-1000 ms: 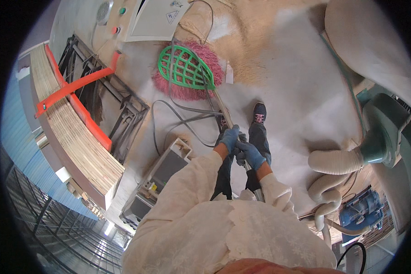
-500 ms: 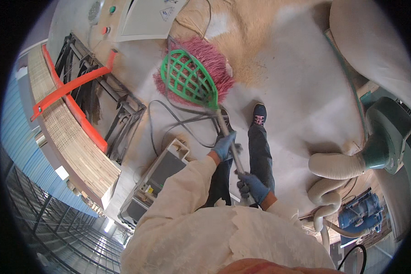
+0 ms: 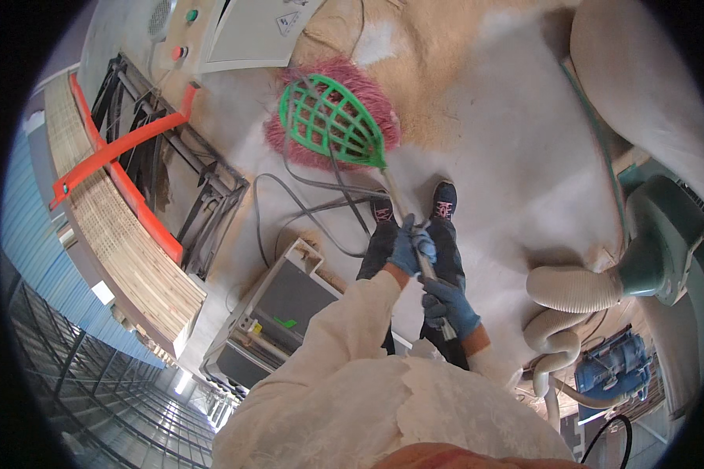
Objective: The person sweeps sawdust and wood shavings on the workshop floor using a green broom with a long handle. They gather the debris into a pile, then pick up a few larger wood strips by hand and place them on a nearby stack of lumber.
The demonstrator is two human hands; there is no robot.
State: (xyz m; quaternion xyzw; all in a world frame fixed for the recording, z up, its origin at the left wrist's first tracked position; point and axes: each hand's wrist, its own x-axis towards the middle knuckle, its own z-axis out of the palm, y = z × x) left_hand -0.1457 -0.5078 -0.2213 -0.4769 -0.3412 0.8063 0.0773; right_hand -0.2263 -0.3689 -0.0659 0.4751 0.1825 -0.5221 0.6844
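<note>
Both hands wear blue gloves and grip the pole of a broom (image 3: 392, 184), which slants from the middle of the floor (image 3: 508, 156) down toward the person's body. The left hand (image 3: 409, 247) is wrapped around the pole higher up, nearer the broom's head, while the right hand (image 3: 450, 306) clasps it lower down, close to its bottom end, which shows just past the fingers. The broom's head is a green lattice paddle (image 3: 332, 117) lying over a wide fan of pink bristles (image 3: 371, 86), ahead of the person's feet and at the edge of a spread of tan dust (image 3: 426, 86). A grey cable (image 3: 340, 187) loops across the floor beside it; whether part of it crosses over or under the paddle is hard to tell. Two dark shoes with pink laces, the left shoe (image 3: 381, 209) and the right shoe (image 3: 443, 205), stand on either side of the pole. To the left are a grey case (image 3: 289, 301), a black metal frame (image 3: 203, 180) and a stack of pale boards (image 3: 137, 254) with an orange bar (image 3: 129, 148) across it. To the right, a white ribbed hose (image 3: 575, 288) joins a dark green blower (image 3: 665, 227), with a blue motor (image 3: 614, 367) below.
</note>
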